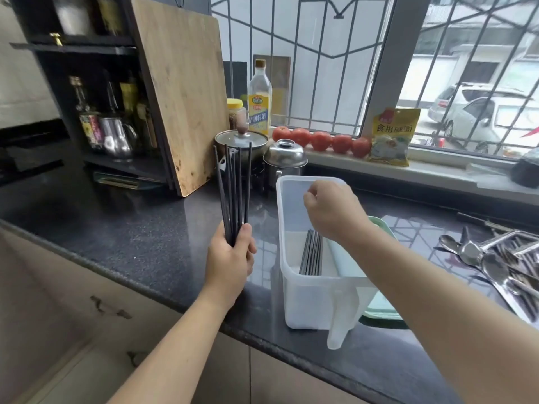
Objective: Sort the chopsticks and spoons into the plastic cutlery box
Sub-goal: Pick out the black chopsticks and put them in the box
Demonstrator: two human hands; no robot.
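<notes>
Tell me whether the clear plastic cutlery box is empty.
Not empty: dark chopsticks already lie flat inside the translucent plastic cutlery box.

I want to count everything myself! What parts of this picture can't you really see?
- Chopsticks in the plastic cutlery box: far ends hidden by the right hand, head view.
- Right hand's fingertips: curled away, any hold unclear.
- Chopsticks in the left hand: lower ends hidden in the grip, so the count is unsure.
- Spoons: piled up, cut by the right edge.
- Dark shelf: blurred, labels unreadable.
</notes>
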